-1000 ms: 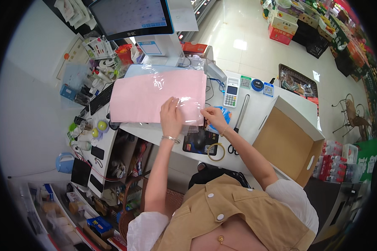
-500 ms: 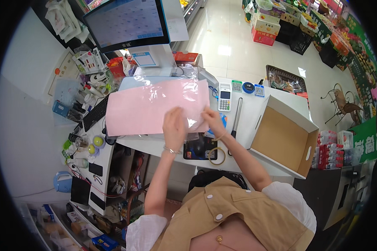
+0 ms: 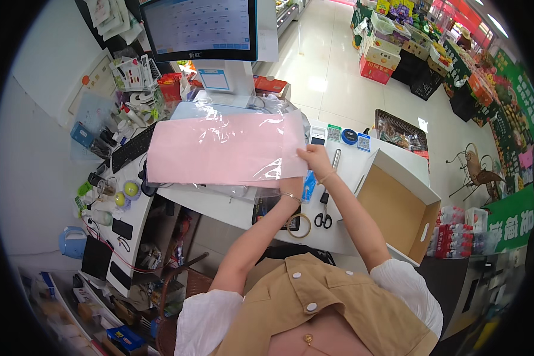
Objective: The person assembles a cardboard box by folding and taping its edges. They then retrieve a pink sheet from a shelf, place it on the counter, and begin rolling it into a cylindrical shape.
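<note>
Both hands gripping pink sheet in clear plastic sleeve (image 3: 225,148) over white table (image 3: 231,207): right hand (image 3: 315,160) pinching near edge, left hand (image 3: 291,185) mostly hidden beneath. Scissors (image 3: 323,218) nearby.

Bright, even shop lighting

Glare is shining off the floor (image 3: 323,83) and the clear plastic wrap (image 3: 261,172); straight edges are bending toward the black rim, where detail is softening.

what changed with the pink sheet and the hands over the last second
The left hand slid from on top of the pink sheet to under its near right corner. The right hand stayed gripping its right edge. The open cardboard box and scissors did not move.
</note>
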